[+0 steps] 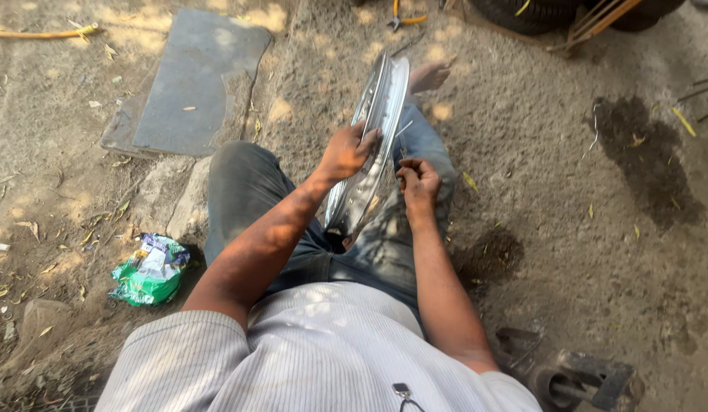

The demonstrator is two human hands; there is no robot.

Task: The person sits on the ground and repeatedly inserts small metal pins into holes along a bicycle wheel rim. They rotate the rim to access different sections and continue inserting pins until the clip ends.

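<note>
Wheel rim (378,114), shiny steel, is standing on edge between my knees, running from near my lap toward the far bare foot (429,75). I am gripping its left flank with my left hand (345,152), fingers curled over the edge. My right hand (419,183) is pinching a thin spoke (403,128) against the rim's right side. I judge that a steady rim and a true spoke angle matter here. A crumpled green wrapper (150,269) is lying on the dirt at left.
</note>
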